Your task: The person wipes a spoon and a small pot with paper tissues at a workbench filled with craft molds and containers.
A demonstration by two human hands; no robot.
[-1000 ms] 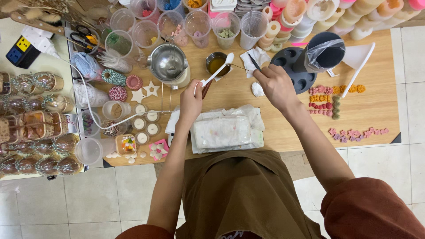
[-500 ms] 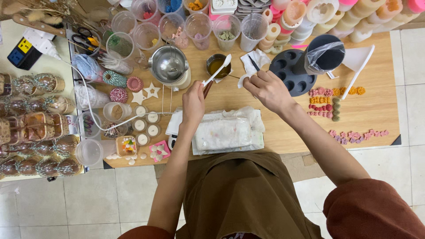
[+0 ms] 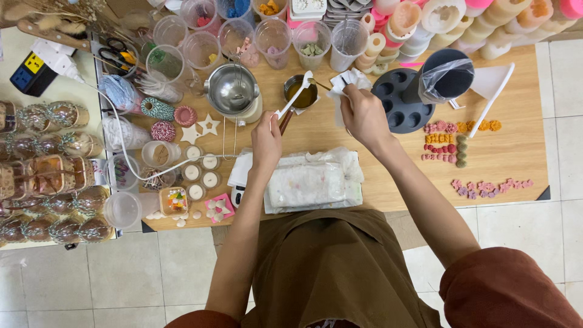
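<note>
My left hand (image 3: 267, 138) grips the brown handle of a small metal pot (image 3: 300, 92) holding amber liquid, along with a white spoon (image 3: 294, 95) whose bowl rests at the pot's rim. My right hand (image 3: 362, 112) holds a crumpled white tissue (image 3: 346, 81) just right of the pot, close to its rim. Both hands are over the wooden table (image 3: 516, 158), above a white plastic-wrapped bundle (image 3: 313, 182) lying at the near edge.
A steel pot on a small heater (image 3: 232, 90) stands left of the small pot. A dark round mould tray (image 3: 404, 100) and a black cup in plastic (image 3: 446, 76) stand right. Clear cups (image 3: 273, 36) line the back. Small coloured shapes (image 3: 449, 143) lie right; tealights (image 3: 200, 173) left.
My right hand moved left from the dark mould tray toward the small pot, bringing the white tissue up to its rim. My left hand stayed on the handle and spoon.
</note>
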